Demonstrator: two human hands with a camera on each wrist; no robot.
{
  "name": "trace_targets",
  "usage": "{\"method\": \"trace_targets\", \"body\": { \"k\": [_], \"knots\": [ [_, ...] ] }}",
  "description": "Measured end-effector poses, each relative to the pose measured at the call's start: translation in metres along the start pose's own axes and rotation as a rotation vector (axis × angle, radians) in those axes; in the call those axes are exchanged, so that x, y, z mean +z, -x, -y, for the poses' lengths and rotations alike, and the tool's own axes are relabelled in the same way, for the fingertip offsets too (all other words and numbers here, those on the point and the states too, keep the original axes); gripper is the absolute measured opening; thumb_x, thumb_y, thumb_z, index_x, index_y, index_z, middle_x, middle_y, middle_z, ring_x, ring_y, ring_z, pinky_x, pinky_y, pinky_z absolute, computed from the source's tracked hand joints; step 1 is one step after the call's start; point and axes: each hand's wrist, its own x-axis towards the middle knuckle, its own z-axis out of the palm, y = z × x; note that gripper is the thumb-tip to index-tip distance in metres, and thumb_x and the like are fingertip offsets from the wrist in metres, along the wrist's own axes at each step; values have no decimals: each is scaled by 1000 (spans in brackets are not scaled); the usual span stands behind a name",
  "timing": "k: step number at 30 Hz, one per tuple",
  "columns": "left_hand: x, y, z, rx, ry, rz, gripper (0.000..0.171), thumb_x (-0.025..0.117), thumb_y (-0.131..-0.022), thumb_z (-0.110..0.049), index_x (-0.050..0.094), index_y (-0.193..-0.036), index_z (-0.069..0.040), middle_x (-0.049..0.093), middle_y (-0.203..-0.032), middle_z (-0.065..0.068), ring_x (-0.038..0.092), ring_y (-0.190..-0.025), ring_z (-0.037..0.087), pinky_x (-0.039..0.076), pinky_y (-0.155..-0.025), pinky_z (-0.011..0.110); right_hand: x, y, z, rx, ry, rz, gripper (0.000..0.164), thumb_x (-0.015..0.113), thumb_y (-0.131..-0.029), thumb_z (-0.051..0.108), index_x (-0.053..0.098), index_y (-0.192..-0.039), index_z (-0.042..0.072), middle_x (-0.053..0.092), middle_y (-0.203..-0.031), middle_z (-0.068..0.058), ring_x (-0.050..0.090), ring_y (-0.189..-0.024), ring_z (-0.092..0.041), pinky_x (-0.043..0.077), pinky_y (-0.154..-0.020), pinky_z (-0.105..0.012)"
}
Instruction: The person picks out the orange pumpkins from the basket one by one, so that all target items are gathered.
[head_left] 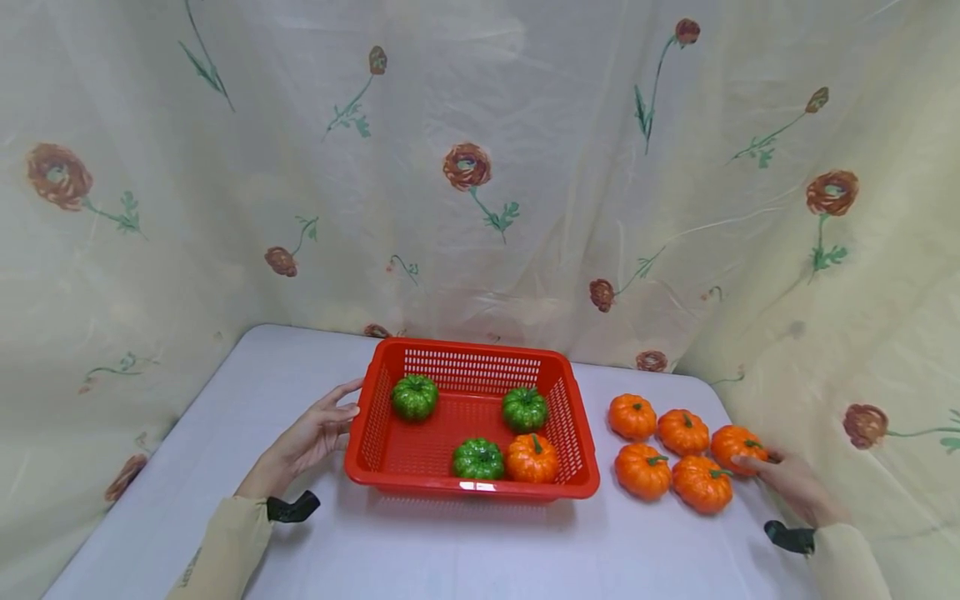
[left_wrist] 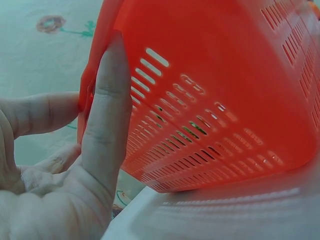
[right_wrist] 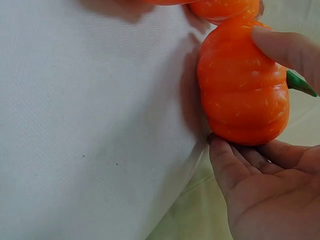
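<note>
A red plastic basket [head_left: 472,482] with slotted walls stands on the table. My left hand [head_left: 318,433] is at its left side, pinching the rim [left_wrist: 90,82] with one finger laid along the outer wall. In the basket lie three green pumpkins, one at back left [head_left: 414,397], one at right [head_left: 524,409] and one at the front [head_left: 478,459], beside an orange pumpkin [head_left: 532,459]. Far to the right, my right hand [head_left: 798,483] grips another orange pumpkin [right_wrist: 245,85], thumb on one side and fingers on the other. Its green stem [right_wrist: 301,84] points out past the thumb.
Several more orange pumpkins [head_left: 642,472] sit close together on the white table [head_left: 450,558], between the basket and my right hand. The table's right edge runs near that hand. A flower-printed curtain [head_left: 465,275] hangs behind and at both sides.
</note>
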Motion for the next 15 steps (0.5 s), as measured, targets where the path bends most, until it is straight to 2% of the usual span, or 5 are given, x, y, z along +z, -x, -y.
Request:
{"method": "trace_targets", "body": {
  "k": [6, 15],
  "knots": [
    [-1, -1, 0, 6, 0, -5, 63, 48, -100, -11, 18, -154, -23, 29, -153, 20, 61, -116, 27, 56, -87, 41, 0, -4, -2, -27, -9, 5, 99, 56, -91, 55, 16, -143, -19, 23, -142, -40, 30, -124, -50, 29, -108, -63],
    [-2, -1, 0, 5, 13, 3, 62, 47, -100, -10, 18, -154, -23, 28, -153, 21, 61, -115, 27, 57, -86, 40, 3, 1, 4, 1, -27, 25, 99, 59, -89, 56, 17, -143, -16, 26, -141, -38, 30, -122, -49, 26, -107, -67]
  ]
}}
